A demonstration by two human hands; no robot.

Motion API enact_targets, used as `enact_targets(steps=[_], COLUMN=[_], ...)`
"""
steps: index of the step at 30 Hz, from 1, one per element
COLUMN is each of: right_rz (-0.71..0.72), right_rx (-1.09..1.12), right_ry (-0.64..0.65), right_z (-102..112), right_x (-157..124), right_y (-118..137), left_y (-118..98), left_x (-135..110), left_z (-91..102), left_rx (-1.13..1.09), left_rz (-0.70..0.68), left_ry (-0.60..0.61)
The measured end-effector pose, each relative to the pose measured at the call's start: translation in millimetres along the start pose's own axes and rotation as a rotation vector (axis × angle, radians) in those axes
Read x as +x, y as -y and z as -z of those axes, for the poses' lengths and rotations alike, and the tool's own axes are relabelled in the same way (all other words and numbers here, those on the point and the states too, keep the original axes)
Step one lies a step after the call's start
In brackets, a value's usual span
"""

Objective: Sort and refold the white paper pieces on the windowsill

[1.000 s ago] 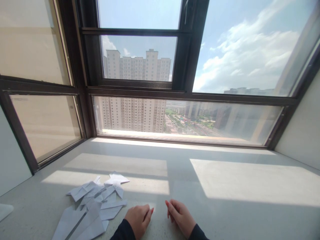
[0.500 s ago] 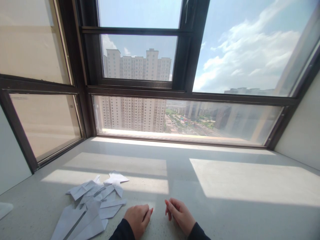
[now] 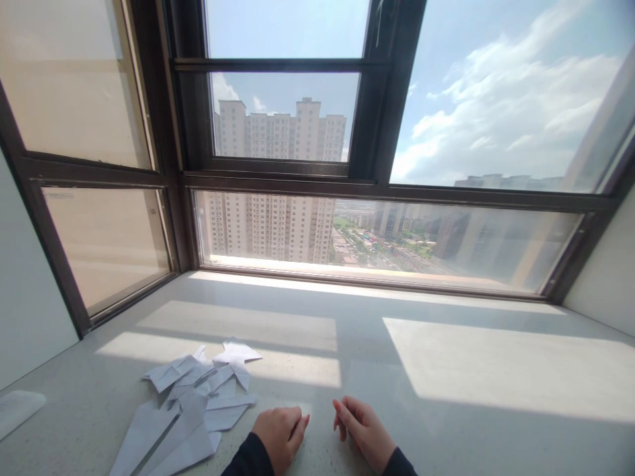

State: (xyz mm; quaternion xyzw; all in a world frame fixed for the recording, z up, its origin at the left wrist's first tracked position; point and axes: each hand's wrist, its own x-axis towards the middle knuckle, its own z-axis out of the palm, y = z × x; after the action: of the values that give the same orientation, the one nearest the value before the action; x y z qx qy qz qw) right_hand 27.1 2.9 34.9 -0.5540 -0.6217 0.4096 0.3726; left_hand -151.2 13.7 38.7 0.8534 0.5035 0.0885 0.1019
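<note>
My left hand [image 3: 279, 434] rests on the pale stone sill [image 3: 446, 403] at the bottom middle, its fingers curled under and nothing visible in it. My right hand [image 3: 363, 432] lies a little to the right, fingers bent and loosely together, also with nothing showing in it. The two hands are a short gap apart. Just left of my left hand lies a pile of folded white paper planes [image 3: 191, 410], several of them overlapping, the nearest almost touching my sleeve.
A wide dark-framed window [image 3: 367, 185] runs along the back of the sill, with a side pane [image 3: 104, 244] at the left and a white wall [image 3: 602, 277] at the right. A white object [image 3: 17, 410] lies at the far left edge.
The view has shifted slightly right and down, so the papers and hands sit a little further right in the picture. The hands themselves have kept their pose.
</note>
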Motion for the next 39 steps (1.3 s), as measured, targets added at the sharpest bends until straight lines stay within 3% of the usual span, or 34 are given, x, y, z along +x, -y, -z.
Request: enact_targets(steps=[12, 39], right_rz=[0.023, 0.003], right_rx=[-0.033, -0.028], right_ry=[0.054, 0.053], right_z=[2.2, 0.5], right_x=[5.8, 5.6], right_y=[-12.7, -12.9], left_y=[-2.4, -1.4], left_x=[0.0, -0.1], left_z=[3.5, 1.7], left_rx=[0.026, 0.040], left_rz=[0.014, -0.010], left_ry=[0.017, 0.019])
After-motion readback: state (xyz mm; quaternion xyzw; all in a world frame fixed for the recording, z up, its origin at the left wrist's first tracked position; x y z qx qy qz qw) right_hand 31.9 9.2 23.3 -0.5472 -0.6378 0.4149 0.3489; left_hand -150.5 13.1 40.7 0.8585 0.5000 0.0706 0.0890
